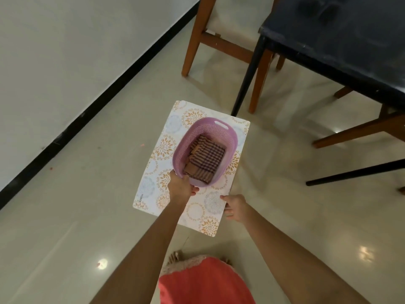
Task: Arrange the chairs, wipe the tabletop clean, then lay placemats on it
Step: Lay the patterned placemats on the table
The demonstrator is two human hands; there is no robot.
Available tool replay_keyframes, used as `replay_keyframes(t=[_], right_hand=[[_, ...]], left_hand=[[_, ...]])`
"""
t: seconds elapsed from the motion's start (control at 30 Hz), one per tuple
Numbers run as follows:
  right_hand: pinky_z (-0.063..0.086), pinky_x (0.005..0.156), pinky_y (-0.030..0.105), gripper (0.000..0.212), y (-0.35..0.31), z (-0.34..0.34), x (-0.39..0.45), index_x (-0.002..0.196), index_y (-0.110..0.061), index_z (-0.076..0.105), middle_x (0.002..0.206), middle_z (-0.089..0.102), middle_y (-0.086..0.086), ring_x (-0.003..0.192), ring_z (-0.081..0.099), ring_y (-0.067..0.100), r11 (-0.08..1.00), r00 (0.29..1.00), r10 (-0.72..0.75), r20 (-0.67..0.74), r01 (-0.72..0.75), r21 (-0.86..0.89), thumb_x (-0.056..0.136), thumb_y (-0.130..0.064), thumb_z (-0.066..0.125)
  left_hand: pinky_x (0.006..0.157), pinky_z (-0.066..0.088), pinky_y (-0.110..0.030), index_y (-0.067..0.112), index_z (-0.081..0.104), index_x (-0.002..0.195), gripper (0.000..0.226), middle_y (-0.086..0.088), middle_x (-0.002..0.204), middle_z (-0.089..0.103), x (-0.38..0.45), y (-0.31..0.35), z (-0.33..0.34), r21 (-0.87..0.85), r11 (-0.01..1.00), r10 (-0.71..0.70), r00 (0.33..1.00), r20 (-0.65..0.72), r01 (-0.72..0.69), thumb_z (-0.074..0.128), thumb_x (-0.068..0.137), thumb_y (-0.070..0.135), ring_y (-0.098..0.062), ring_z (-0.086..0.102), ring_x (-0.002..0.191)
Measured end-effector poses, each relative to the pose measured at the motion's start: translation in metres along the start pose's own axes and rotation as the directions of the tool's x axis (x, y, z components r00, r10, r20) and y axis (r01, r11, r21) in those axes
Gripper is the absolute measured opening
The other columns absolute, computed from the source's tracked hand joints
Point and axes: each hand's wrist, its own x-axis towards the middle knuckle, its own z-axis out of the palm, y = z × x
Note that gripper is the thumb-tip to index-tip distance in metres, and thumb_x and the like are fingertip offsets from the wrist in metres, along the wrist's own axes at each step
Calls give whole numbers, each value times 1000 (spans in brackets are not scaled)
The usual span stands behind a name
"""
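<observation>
Purple basket (206,137), gripped by left hand (180,187), holds checked cloth (207,160).

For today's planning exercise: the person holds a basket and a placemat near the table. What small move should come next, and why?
Probably carry both to the dark table. The left hand grips the purple basket holding a folded cloth; the right hand pinches the floral placemat beneath it, and the tabletop looks bare.

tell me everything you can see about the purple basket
The purple basket is an oval tub of what looks like plastic, with perforated walls and a slot handle at its far end. It sits upright on a floral placemat. A folded striped cloth lies inside. The left hand grips its near rim; the right hand holds the placemat's edge instead.
</observation>
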Motion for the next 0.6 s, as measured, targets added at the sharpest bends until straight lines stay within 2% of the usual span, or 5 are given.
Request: replay_keyframes(t=[0.13, 0.33, 0.47, 0.53, 0.6], right_hand=[[45, 95, 51, 45, 10, 2, -5, 127, -1, 54, 123, 62, 18, 107, 62, 34, 999, 997, 35, 71, -36, 14, 89, -19, 69], [51, 83, 42, 40, 15, 4, -10, 124, 0, 55, 114, 66, 17, 96, 64, 31, 998, 999, 18, 34, -20, 61, 89, -16, 68], [55, 86, 45, 41, 13, 7, -12, 122, 0, 57, 109, 67, 20, 98, 66, 34, 999, 1000, -9, 3, 9, 43, 88, -21, 69], [56, 80, 44, 35, 12, 9, -17, 122, -2, 58, 112, 66, 21, 97, 66, 35, 997, 998, -56, -7, 57, 44, 91, -18, 66], [56, 67, 39, 26, 12, 10, -23, 119, -8, 59, 113, 66, 20, 90, 66, 34, 990, 993, -119, -6, 119, 76, 94, -15, 61]], left_hand=[[58, 59, -36, 14, 37, 114, 17, -19, 89, 68, 0, 2, -2, -41, 999, -27, 999, 32, 28, 42, 98, 9, -26, 68, 61], [61, 60, -37, 14, 37, 116, 17, -19, 90, 69, -1, 2, -3, -93, 993, -67, 995, 80, 74, 42, 100, 13, -28, 70, 67], [54, 59, -35, 14, 38, 113, 15, -21, 90, 68, 1, 4, -3, -117, 988, -92, 991, 94, 103, 39, 100, 8, -30, 70, 65], [52, 59, -33, 12, 44, 109, 15, -20, 89, 68, 0, 7, -5, -124, 987, -90, 989, 114, 104, 38, 99, 4, -29, 69, 63], [53, 59, -33, 11, 51, 102, 16, -19, 86, 69, -2, 11, -7, -143, 985, -79, 987, 141, 99, 38, 100, 4, -28, 68, 61]])
